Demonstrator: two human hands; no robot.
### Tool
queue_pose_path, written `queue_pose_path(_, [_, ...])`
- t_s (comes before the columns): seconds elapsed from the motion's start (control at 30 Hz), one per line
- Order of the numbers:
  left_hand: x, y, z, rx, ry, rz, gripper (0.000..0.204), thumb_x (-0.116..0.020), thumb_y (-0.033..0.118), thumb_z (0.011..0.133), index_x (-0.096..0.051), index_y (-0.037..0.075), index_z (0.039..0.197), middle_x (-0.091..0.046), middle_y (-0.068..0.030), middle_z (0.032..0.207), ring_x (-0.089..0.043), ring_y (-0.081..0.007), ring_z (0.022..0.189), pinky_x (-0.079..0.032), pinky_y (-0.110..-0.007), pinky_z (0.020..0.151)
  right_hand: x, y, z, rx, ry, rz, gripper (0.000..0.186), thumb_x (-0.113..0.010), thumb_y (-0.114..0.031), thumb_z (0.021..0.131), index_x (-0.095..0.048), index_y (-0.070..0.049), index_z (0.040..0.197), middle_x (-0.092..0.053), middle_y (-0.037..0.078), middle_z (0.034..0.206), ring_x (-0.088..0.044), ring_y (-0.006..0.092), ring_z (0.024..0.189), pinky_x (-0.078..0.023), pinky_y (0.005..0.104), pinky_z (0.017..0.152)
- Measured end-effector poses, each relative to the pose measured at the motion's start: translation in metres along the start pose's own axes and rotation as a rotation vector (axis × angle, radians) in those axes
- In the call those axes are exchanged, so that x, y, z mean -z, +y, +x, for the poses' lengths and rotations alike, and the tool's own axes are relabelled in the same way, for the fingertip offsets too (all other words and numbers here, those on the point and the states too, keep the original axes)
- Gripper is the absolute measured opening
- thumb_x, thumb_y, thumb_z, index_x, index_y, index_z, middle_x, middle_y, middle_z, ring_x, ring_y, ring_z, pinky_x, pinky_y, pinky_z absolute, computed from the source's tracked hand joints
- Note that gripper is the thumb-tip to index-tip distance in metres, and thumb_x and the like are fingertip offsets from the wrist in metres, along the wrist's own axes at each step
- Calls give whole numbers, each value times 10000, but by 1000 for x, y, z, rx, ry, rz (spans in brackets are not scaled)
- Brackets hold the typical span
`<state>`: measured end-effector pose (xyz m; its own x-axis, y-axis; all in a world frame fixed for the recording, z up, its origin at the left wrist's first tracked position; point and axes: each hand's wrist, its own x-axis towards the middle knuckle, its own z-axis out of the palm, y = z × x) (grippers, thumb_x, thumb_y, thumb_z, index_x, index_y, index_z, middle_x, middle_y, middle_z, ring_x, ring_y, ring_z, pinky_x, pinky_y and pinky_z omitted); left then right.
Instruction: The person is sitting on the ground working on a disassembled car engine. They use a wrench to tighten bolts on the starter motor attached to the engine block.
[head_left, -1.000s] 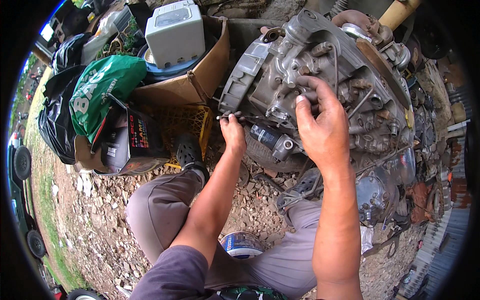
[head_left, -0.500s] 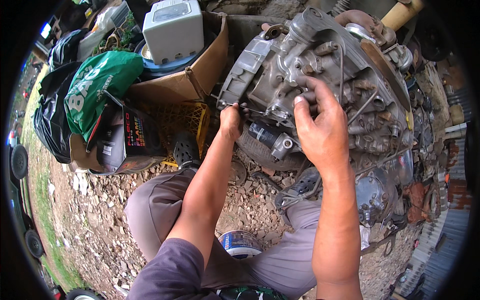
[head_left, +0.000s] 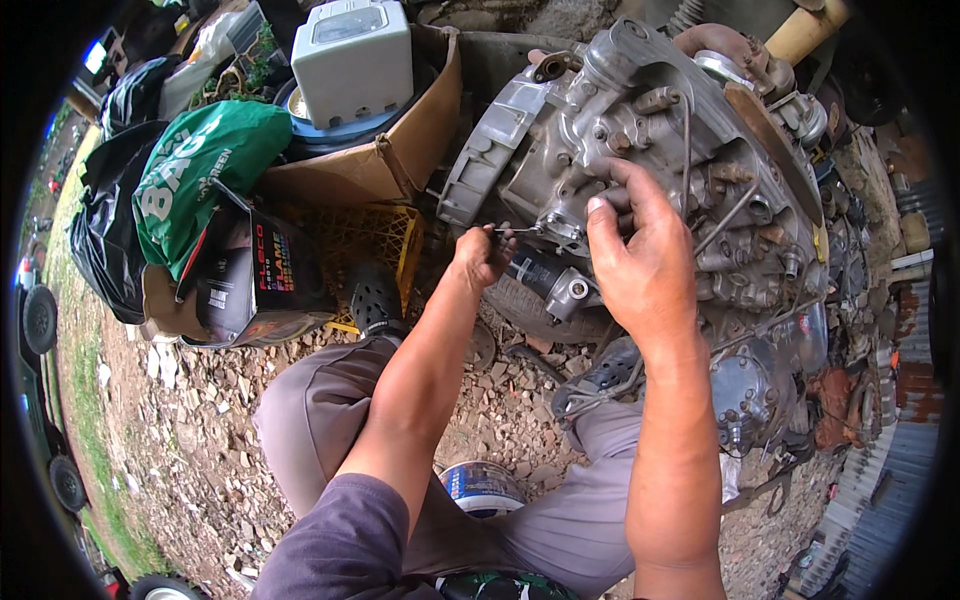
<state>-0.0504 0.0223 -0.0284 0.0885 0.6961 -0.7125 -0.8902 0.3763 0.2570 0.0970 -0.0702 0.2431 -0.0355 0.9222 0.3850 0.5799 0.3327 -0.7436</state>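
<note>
My left hand [head_left: 478, 255] grips the end of a thin metal tool [head_left: 521, 229], probably a wrench, whose far end reaches a fitting [head_left: 562, 228] low on a greasy metal engine [head_left: 545, 160]. Up against the engine's face is my right hand [head_left: 640, 250], thumb raised and fingers curled at a part among the bolts; what they grip is hidden. Below the tool, a black cylindrical filter [head_left: 532, 268] sits beside a round metal port [head_left: 572, 290].
To the left stand a cardboard box [head_left: 410, 150] holding a grey plastic container [head_left: 350, 70], a yellow crate [head_left: 390, 240], a green bag [head_left: 200, 180] and black bags [head_left: 105, 230]. A bucket [head_left: 480, 480] sits between my legs on rubble; metal parts [head_left: 750, 390] lie at right.
My left hand first rose with the tool, then dropped and shifted right, its wrist turning. My right hand has stayed nearly still at the engine.
</note>
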Motion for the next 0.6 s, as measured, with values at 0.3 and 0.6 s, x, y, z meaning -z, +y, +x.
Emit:
queue_pose_path(0.3, [-35,-10,-50,-685,-170,579,194,-457,202,992,-532,28,1033,-627,-42,874,-573,-139,707,-489,-290,639,5,1,0,-54,-26,46,256,-552,-63,836,-582,15,1078,-642,237,907,-637,385,849,-491,424,727])
queue_pose_path(0.6, [-8,-81,-85,-1488,-580,1722,321,-528,27,780,-559,66,1098,-572,-121,1102,-545,-317,1023,-444,-377,890,3,3,-2,-17,-22,6,270,-544,-58,877,-573,7,1138,-627,69,847,-549,102,684,-463,262,638])
